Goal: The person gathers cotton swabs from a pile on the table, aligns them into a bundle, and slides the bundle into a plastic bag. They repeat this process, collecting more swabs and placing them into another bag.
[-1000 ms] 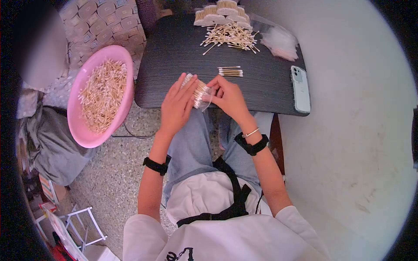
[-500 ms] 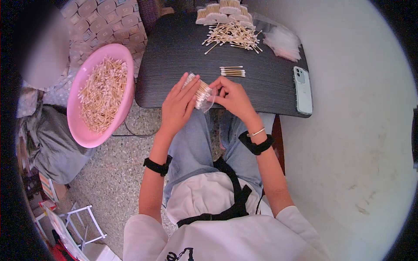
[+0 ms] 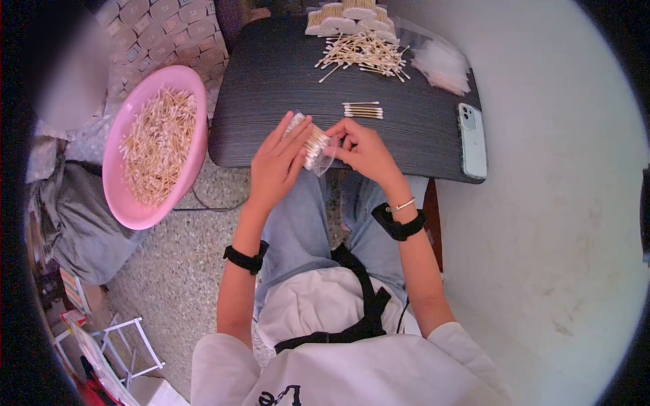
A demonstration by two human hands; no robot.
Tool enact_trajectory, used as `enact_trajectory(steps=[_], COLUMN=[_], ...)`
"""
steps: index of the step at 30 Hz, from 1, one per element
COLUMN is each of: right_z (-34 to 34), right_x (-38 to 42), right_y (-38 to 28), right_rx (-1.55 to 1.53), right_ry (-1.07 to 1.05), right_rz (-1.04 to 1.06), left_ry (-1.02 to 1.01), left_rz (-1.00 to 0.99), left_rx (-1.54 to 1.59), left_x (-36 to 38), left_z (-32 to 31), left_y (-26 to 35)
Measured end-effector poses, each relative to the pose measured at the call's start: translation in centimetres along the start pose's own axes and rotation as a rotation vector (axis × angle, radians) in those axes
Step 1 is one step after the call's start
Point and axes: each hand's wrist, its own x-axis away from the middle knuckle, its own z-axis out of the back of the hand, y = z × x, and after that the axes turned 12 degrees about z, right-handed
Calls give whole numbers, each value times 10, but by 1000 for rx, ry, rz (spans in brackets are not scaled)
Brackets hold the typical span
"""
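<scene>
A clear plastic bag (image 3: 324,164) filled with wooden-stick cotton swabs (image 3: 315,143) lies slanted at the near edge of the dark table. My left hand (image 3: 275,157) rests across the bag from the left, its fingers stretched out flat over the swabs. At the bag's right end, my right hand (image 3: 361,150) pinches the loose plastic edge between thumb and curled fingers. A small row of loose swabs (image 3: 363,109) lies on the table just beyond my right hand.
Farther back on the table (image 3: 271,74) are a swab heap (image 3: 365,55), stacked swab bundles (image 3: 355,15) and empty clear bags (image 3: 441,66). A phone (image 3: 472,142) lies by the right edge, near the wall. At left stands a pink basin (image 3: 124,203) full of swabs.
Both hands keep almost the same place on the bag. The view has shifted very slightly; nothing has been let go or picked up.
</scene>
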Motion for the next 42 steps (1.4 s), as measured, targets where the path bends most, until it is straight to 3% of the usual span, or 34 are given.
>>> enact_trajectory(steps=[3,12,15,21,30,34,36,39,42], right_z=[-8,-4,-9,-5,-8,-17,-24,-36,-39], right_x=[-2,-2,-2,-1,-3,2,7,17,26], right_y=[4,7,5,5,0,7,2,-16,-13], right_rx=[145,-2,108,3,88,77,130,148,136], right_ry=[51,40,64,30,57,209,266,523,488], right_rz=[-6,-14,-29,14,-15,47,41,-51,-115], left_ry=[6,7,9,8,13,27,35,74,89], left_rz=[-1,1,3,-8,5,24,144,194,198], left_rx=[-4,1,2,33,9,-4,99,193,182], left_x=[0,-1,0,0,0,0,1,0,0], left_z=[0,1,1,3,0,-2,-1,-5,-5], left_y=[2,2,3,1,2,1,6,7,5])
